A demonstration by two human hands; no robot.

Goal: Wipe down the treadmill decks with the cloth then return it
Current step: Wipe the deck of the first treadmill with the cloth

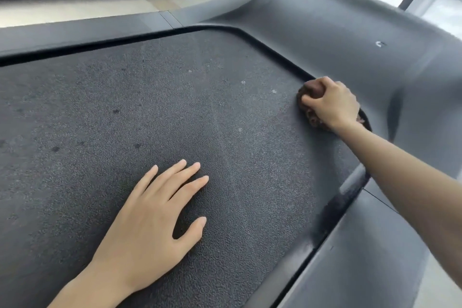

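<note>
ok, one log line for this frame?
step: wipe deck | right hand: grips cloth on belt edge beside hood | left hand: flat on belt | cloth return: not yet

Treadmill belt (155, 97): matt dark grey, rough pebbled grain, pale specks. Motor cover (350, 32): smooth plastic, dull sheen. Side rail (355, 240): smooth matt plastic. Cloth (312, 92): brown, nubby fabric. Floor (75, 7): pale wood look
</note>
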